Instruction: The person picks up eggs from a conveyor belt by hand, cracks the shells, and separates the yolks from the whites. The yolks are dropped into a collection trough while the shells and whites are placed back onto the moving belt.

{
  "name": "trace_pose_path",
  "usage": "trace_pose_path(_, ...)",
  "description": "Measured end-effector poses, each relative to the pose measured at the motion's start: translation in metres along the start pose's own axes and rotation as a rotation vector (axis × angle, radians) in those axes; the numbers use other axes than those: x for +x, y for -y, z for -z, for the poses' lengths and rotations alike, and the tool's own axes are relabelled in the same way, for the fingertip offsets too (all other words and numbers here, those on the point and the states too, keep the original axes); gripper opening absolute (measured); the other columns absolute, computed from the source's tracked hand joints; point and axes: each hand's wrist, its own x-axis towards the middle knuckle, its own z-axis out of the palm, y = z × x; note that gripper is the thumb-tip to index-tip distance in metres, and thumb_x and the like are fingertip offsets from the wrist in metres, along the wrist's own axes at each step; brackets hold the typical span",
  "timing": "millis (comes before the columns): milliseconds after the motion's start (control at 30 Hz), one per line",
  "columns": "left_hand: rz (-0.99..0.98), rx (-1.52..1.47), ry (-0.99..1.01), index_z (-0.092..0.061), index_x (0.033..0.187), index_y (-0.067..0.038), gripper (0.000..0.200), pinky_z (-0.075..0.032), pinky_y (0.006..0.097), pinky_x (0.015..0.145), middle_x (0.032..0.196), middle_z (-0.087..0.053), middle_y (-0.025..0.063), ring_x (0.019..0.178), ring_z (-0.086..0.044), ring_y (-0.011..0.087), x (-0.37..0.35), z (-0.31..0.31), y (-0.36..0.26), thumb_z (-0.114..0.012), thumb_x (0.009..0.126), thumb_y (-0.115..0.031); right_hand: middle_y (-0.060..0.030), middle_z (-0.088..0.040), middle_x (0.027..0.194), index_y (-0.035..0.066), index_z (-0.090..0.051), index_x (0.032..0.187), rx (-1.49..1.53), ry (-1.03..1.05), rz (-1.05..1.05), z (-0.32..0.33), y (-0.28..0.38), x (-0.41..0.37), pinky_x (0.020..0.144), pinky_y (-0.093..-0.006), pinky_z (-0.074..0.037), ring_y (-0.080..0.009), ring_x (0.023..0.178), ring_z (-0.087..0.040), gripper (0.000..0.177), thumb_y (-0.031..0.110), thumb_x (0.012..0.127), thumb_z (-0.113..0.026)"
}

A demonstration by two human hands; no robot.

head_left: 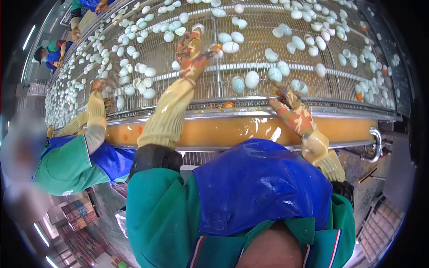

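Note:
Pale blue-green and white eggs lie loose on a wide metal mesh conveyor [250, 80], some of them looking like broken shells. My left hand [193, 56], in a camouflage-patterned glove, reaches far over the mesh with thumb and fingers spread. Just right of its thumb is a white egg [230, 47]. My right hand [292, 109], gloved alike, is over the conveyor's near edge, its fingers apart and slightly bent. Beyond its fingertips sits a bluish egg [275, 74], with another white egg [252, 79] to the left. I see nothing held in either hand.
A metal rail [232, 114] and an orange-brown trough [223, 132] run along the near side. At left, a co-worker in green and blue reaches a gloved hand [98, 85] over the mesh. Other people stand across the far left. A bent metal pipe [377, 145] is at right.

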Motion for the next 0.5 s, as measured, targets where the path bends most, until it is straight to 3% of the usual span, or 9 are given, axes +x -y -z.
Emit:
trace_pose_path(67,0.034,0.254,0.031,-0.058,0.111,-0.008,0.034,-0.05,0.0351,0.078,0.103,-0.064,0.0113,0.091,-0.062,0.0263,0.023,0.003,0.022,-0.061,0.082,-0.024,-0.0156,-0.058,0.116,0.012,-0.041,0.134,-0.101,-0.023,-0.016,0.003,-0.018,0.004,0.087,-0.034,-0.045,-0.0249,0.106,-0.056,0.055,0.03,0.086,-0.06)
trace_pose_path(133,-0.013,0.396,0.135,-0.057,0.112,-0.008,0.038,-0.05,0.0361,0.078,0.103,-0.064,0.0109,0.091,-0.062,0.0269,0.029,-0.015,0.031,-0.062,0.081,-0.029,-0.0123,-0.059,0.11,0.01,-0.044,0.133,0.2,0.04,-0.066,0.005,-0.015,-0.001,0.08,-0.031,-0.048,-0.0187,0.097,-0.058,0.054,0.026,0.085,-0.062)
trace_pose_path(200,-0.139,0.521,0.178,-0.056,0.114,-0.009,0.042,-0.05,0.0371,0.077,0.104,-0.065,0.0105,0.091,-0.063,0.0275,0.034,-0.041,0.054,-0.062,0.08,-0.033,-0.0115,-0.058,0.112,0.007,-0.044,0.132,0.01,0.126,-0.092,0.012,-0.015,0.003,0.078,-0.0291,-0.048,-0.0167,0.095,-0.057,0.053,0.025,0.086,-0.063)
trace_pose_path(267,-0.313,1.027,-0.003,-0.055,0.115,-0.01,0.043,-0.049,0.0392,0.079,0.103,-0.065,0.0095,0.092,-0.062,0.028,0.05,-0.072,0.198,-0.059,0.082,-0.037,-0.0133,-0.059,0.112,0.006,-0.044,0.131,0.017,0.098,0.01,0.011,-0.032,0.003,0.078,-0.0313,-0.048,-0.0196,0.093,-0.059,0.052,0.027,0.086,-0.062)
trace_pose_path(300,-0.25,1.015,0.042,-0.055,0.115,-0.01,0.044,-0.048,0.0397,0.079,0.103,-0.065,0.0096,0.092,-0.062,0.0284,0.058,-0.073,0.173,-0.058,0.082,-0.038,-0.0148,-0.06,0.11,0.007,-0.045,0.13,-0.107,0.051,0.109,0.013,-0.041,0.006,0.079,-0.0338,-0.048,-0.0216,0.09,-0.06,0.052,0.027,0.086,-0.062)
trace_pose_path(367,-0.119,0.978,0.142,-0.055,0.116,-0.01,0.046,-0.048,0.0408,0.079,0.103,-0.065,0.0098,0.092,-0.062,0.0293,0.06,-0.071,0.091,-0.056,0.082,-0.041,-0.0142,-0.06,0.11,0.007,-0.046,0.13,-0.178,0.083,-0.002,0.018,-0.038,0.01,0.085,-0.0346,-0.046,-0.0228,0.096,-0.06,0.051,0.025,0.085,-0.061)
trace_pose_path(433,0.201,0.457,0.134,-0.051,0.12,-0.007,0.044,-0.047,0.0408,0.081,0.104,-0.063,0.0154,0.094,-0.061,0.0306,0.074,-0.077,0.095,-0.055,0.084,-0.033,-0.013,-0.061,0.11,0.008,-0.046,0.13,-0.187,0.062,0.031,0.025,-0.047,0.012,0.085,-0.0337,-0.046,-0.0219,0.098,-0.059,0.049,0.023,0.085,-0.061)
trace_pose_path(500,0.193,0.125,0.019,-0.052,0.118,-0.007,0.041,-0.048,0.0396,0.078,0.103,-0.063,0.0152,0.094,-0.061,0.0281,0.076,-0.085,0.112,-0.055,0.085,-0.031,-0.0115,-0.061,0.107,0.008,-0.048,0.129,-0.093,-0.011,0.14,0.029,-0.064,0.017,0.084,-0.0328,-0.045,-0.021,0.098,-0.058,0.047,0.022,0.086,-0.06)
